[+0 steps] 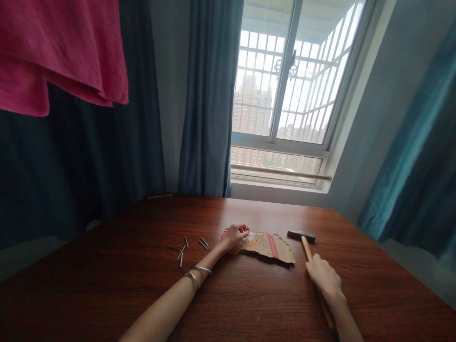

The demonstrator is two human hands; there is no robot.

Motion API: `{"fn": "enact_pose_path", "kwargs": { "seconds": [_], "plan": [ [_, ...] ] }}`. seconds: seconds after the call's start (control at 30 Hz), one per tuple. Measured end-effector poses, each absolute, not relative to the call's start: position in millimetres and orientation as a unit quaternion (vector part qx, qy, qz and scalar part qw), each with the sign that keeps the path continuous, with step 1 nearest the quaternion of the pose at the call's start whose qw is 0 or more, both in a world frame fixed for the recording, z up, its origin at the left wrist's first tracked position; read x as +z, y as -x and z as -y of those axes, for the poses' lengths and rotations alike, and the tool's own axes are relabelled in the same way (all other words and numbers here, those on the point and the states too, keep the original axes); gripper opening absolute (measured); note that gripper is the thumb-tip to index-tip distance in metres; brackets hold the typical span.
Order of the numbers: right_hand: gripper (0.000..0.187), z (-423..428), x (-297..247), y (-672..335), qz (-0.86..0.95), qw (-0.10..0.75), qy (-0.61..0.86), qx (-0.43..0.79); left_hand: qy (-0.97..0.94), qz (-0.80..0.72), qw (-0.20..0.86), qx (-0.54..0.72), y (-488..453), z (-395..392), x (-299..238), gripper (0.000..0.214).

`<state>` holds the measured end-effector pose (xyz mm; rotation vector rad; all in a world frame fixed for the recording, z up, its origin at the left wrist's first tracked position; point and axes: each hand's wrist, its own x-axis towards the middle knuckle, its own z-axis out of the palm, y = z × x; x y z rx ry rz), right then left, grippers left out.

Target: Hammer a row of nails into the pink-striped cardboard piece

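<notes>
My right hand (324, 274) is wrapped round the wooden handle of a hammer (302, 237). Its dark metal head lies near or on the table, right of a piece of corrugated cardboard (261, 242) with pink bands and a pattern of small dark marks. Over the cardboard's left end is my left hand (238, 234), fingers curled together in a pinch; what they hold, if anything, is too small to make out. Left of that hand, several loose nails (181, 251) are scattered on the table, with a few more nails (204, 242) closer to it.
The brown wooden table (249, 304) reaches back toward a barred window (281, 95). Blue curtains (212, 95) hang behind and at both sides. A pink cloth (71, 52) hangs at the upper left, above the table.
</notes>
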<state>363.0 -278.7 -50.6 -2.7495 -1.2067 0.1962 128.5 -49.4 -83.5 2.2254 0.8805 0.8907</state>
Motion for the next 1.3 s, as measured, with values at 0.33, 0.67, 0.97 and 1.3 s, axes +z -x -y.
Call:
{"fn": "enact_pose_path", "kwargs": {
  "seconds": [0.33,0.67,0.97,1.3],
  "plan": [
    [0.036,271.0,-58.0,-365.2,0.395,0.14,0.907,0.038,-0.837,-0.317,0.284,0.345,-128.1,49.7,-84.5,0.017],
    [0.037,262.1,-33.3,-336.8,0.338,0.656,0.59,0.327,-0.837,-0.307,0.293,0.345,-127.2,51.7,-80.7,0.018],
    [0.027,250.9,-36.4,-296.1,0.347,0.655,0.425,0.519,-0.842,-0.31,0.279,0.342,-127.1,53.3,-78.9,0.018],
    [0.04,228.3,-17.5,-280.6,0.315,0.671,0.37,0.56,-0.834,-0.324,0.292,0.337,-128.1,52.3,-80.9,0.019]
  ]
}}
